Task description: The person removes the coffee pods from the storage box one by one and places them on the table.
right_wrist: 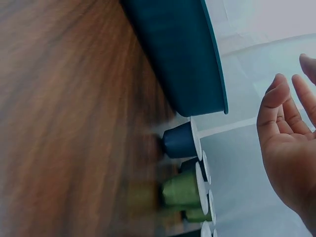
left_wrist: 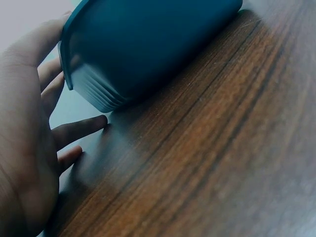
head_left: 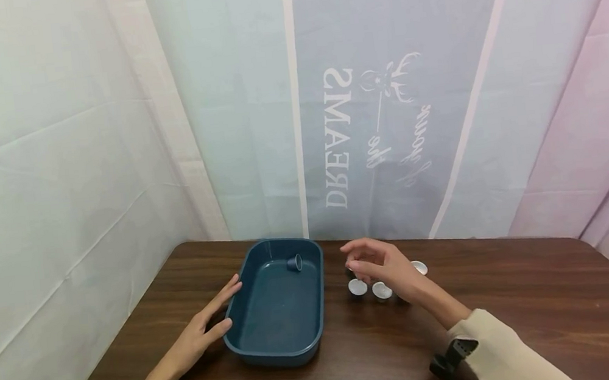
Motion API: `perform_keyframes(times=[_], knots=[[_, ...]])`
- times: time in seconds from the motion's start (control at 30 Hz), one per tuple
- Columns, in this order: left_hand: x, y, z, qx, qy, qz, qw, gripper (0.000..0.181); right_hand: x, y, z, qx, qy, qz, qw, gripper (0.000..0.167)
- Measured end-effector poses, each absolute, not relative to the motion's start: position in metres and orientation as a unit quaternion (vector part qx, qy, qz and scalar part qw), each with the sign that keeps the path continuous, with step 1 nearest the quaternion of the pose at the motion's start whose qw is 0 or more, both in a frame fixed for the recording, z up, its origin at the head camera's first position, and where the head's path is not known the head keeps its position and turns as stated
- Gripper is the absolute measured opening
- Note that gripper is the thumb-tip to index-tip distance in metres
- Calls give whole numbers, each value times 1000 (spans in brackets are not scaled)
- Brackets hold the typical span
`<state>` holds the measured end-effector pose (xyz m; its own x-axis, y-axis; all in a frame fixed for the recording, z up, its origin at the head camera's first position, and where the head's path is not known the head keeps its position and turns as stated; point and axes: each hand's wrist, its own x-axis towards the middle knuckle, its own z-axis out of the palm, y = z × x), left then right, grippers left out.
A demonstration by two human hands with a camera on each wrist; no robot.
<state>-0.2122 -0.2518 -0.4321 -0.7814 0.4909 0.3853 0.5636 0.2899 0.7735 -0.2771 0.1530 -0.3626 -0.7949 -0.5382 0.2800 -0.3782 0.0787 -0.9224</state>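
A dark teal tub (head_left: 278, 302) stands on the table, with one dark blue coffee capsule (head_left: 291, 263) tipped on its side near its far end. My left hand (head_left: 194, 338) rests against the tub's left side, fingers and thumb extended at the rim. To the right of the tub, my right hand (head_left: 386, 266) hovers over a group of coffee capsules (head_left: 357, 287), partly covering them. Its fingers are loosely bent and nothing shows between them. In the right wrist view, a dark blue capsule (right_wrist: 178, 141) and a green capsule (right_wrist: 181, 191) stand with their white lids up.
The brown wooden table (head_left: 540, 289) has rounded far corners. Behind it hangs a curtain (head_left: 253, 109) with mirrored lettering, and a pale cloth (head_left: 50, 178) hangs at the left.
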Motion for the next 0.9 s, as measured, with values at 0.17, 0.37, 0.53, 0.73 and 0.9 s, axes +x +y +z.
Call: perform_keyframes(times=[0.17, 0.37, 0.53, 0.73, 0.9], knots=[[-212, -254, -433, -329, -803, -496, 41, 58, -287, 137, -358, -317, 733, -597, 71, 31], [-212, -253, -433, -325, -808, -489, 40, 58, -301, 123, -364, -333, 731, -591, 76, 37], [-212, -252, -433, -327, -804, -495, 36, 59, -308, 114, -365, -344, 743, -568, 85, 33], [-212, -251, -432, -323, -815, -480, 43, 59, -313, 99, -365, -340, 767, -537, 89, 33], [-212, -251, -431, -323, -814, -480, 45, 59, -316, 86, -364, -337, 765, -539, 101, 35]])
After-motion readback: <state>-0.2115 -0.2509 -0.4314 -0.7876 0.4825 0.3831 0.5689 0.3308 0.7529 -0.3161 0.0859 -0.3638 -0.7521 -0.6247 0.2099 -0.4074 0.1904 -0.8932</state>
